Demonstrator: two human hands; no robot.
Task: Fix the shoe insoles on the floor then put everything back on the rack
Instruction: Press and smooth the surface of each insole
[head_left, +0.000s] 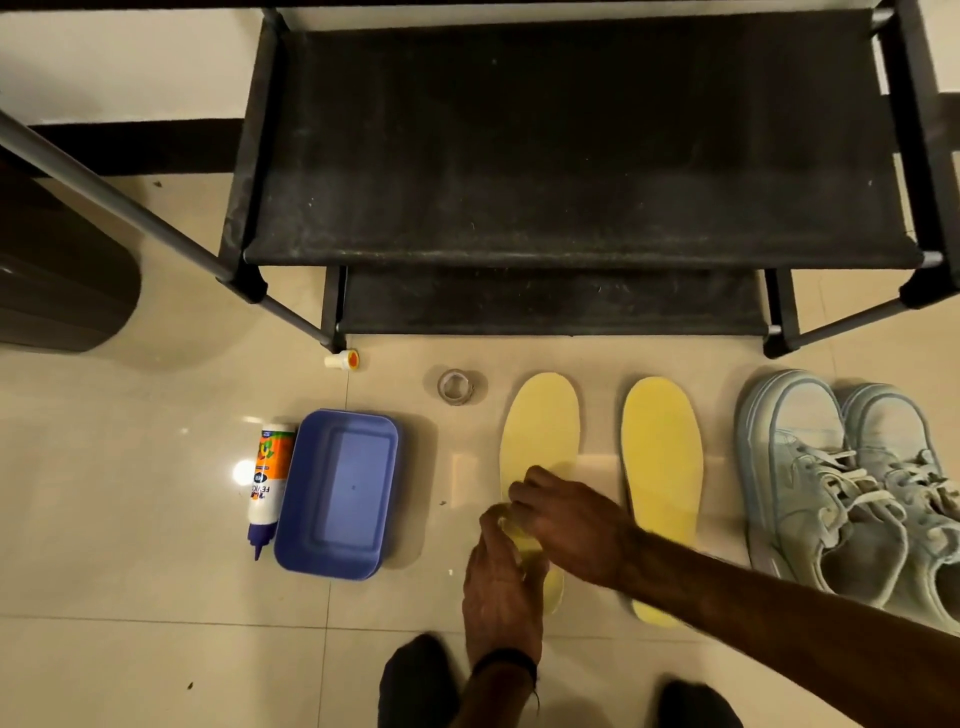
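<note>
Two yellow insoles lie on the tiled floor in front of the black shoe rack. On the left insole, both my hands meet over its heel half. My left hand curls its fingers round the insole's left edge. My right hand reaches across from the right and pinches something at the same edge, small and hard to make out. The right insole lies flat and untouched. A pair of pale blue sneakers stands to its right.
A blue plastic tray sits left of the insoles, with a glue bottle lying beside it, its cap near the rack's foot. A roll of clear tape lies by the left insole's toe. A dark bin stands far left.
</note>
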